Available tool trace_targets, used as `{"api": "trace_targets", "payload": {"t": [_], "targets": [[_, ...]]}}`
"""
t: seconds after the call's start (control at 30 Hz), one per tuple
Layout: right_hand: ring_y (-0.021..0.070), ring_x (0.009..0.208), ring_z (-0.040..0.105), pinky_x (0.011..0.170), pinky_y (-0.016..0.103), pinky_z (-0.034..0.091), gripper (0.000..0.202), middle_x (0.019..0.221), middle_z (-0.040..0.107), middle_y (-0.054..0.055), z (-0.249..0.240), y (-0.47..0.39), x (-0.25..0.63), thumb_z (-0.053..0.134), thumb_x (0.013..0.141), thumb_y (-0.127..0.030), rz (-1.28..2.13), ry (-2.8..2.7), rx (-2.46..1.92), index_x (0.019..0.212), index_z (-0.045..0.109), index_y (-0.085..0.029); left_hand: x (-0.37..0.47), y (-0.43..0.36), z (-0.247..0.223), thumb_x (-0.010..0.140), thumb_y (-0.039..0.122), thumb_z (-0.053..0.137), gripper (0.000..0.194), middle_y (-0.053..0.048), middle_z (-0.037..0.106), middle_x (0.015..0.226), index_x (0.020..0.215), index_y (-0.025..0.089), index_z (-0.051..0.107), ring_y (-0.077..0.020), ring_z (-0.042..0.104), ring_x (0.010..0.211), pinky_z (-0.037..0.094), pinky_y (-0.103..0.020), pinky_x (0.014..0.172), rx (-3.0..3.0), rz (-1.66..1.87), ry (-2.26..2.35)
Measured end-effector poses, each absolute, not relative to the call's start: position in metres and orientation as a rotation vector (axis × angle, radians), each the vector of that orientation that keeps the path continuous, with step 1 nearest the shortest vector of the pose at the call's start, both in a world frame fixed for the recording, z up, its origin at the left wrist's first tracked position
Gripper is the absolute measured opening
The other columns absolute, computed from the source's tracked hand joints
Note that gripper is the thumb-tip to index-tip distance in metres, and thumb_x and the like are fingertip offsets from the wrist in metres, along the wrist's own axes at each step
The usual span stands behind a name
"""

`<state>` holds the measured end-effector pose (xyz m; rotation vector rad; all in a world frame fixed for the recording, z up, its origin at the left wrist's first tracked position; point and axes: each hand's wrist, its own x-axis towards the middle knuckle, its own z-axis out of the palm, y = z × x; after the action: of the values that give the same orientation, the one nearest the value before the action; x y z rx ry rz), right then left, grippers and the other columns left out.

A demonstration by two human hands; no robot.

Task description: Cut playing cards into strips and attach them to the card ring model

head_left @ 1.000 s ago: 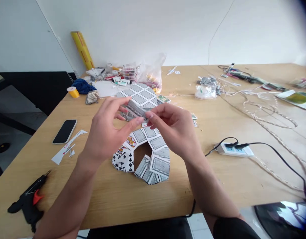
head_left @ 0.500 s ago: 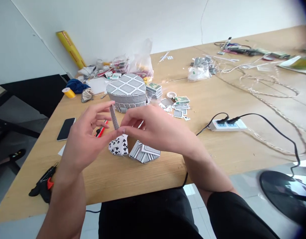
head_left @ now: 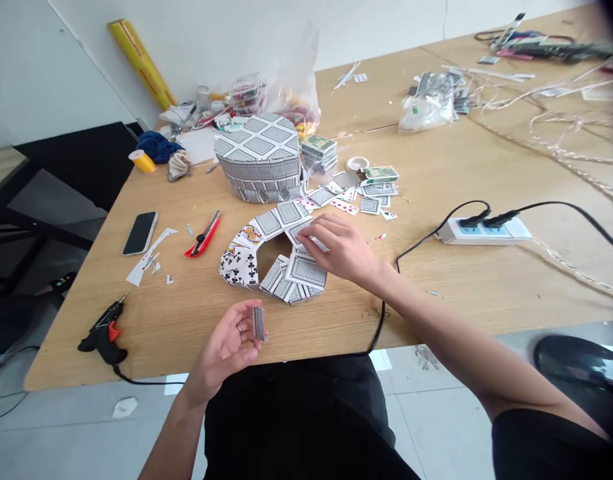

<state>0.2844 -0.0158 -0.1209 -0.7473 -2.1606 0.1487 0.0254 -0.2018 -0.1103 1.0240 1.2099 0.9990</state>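
A narrow folded card piece with a grey pattern is held in my left hand, near the table's front edge. My right hand is over the right side of a ring of playing cards, its fingers bent together at the cards; what they grip, if anything, is hidden. Club cards and a face card show on the ring's left side, grey card backs elsewhere. Behind the ring stands a rounded box covered in grey card backs.
A glue gun, a phone, paper scraps and a red cutter lie left. Loose cards, card boxes and a tape roll are behind. Right is a power strip with black cables.
My hands have parted. The left moved down toward the table edge with the folded card; the right moved right onto the ring. The camera view has shifted, and the ring is now less covered.
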Motion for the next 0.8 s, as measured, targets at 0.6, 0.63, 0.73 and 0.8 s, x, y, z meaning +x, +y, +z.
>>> {"api": "trace_targets", "payload": {"t": [0.6, 0.63, 0.73, 0.8], "targets": [[0.0234, 0.083, 0.061, 0.079, 0.04, 0.051, 0.012, 0.088, 0.071, 0.007, -0.162, -0.017, 0.291, 0.063, 0.107, -0.03, 0.253, -1.867, -0.783, 0.101, 0.067, -0.021, 0.063, -0.187, -0.161, 0.103, 0.02, 0.072, 0.033, -0.005, 0.072, 0.106, 0.133, 0.023, 0.061, -0.0139, 0.07, 0.082, 0.061, -0.027, 0.074, 1.619, 1.273, 1.547], [0.0234, 0.083, 0.061, 0.079, 0.04, 0.051, 0.011, 0.088, 0.071, 0.007, -0.162, -0.017, 0.291, 0.063, 0.107, -0.03, 0.255, -1.859, -0.776, 0.101, 0.067, -0.022, 0.065, -0.187, -0.161, 0.102, 0.019, 0.072, 0.036, -0.006, 0.073, 0.108, 0.136, 0.023, 0.059, -0.0139, 0.071, 0.083, 0.061, -0.026, 0.073, 1.642, 1.3, 1.541], [0.0232, 0.083, 0.061, 0.079, 0.04, 0.051, 0.011, 0.088, 0.07, 0.006, -0.163, -0.016, 0.291, 0.063, 0.107, -0.03, 0.264, -1.846, -0.771, 0.1, 0.067, -0.021, 0.069, -0.188, -0.162, 0.101, 0.015, 0.073, 0.04, -0.008, 0.074, 0.113, 0.137, 0.022, 0.058, -0.0153, 0.075, 0.089, 0.063, -0.026, 0.074, 1.683, 1.325, 1.544], [0.0231, 0.083, 0.06, 0.079, 0.04, 0.051, 0.011, 0.087, 0.07, 0.006, -0.164, -0.016, 0.292, 0.064, 0.106, -0.03, 0.27, -1.839, -0.767, 0.1, 0.067, -0.021, 0.07, -0.19, -0.163, 0.099, 0.014, 0.074, 0.039, -0.008, 0.075, 0.113, 0.135, 0.021, 0.06, -0.0166, 0.076, 0.095, 0.063, -0.026, 0.076, 1.682, 1.327, 1.573]]}}
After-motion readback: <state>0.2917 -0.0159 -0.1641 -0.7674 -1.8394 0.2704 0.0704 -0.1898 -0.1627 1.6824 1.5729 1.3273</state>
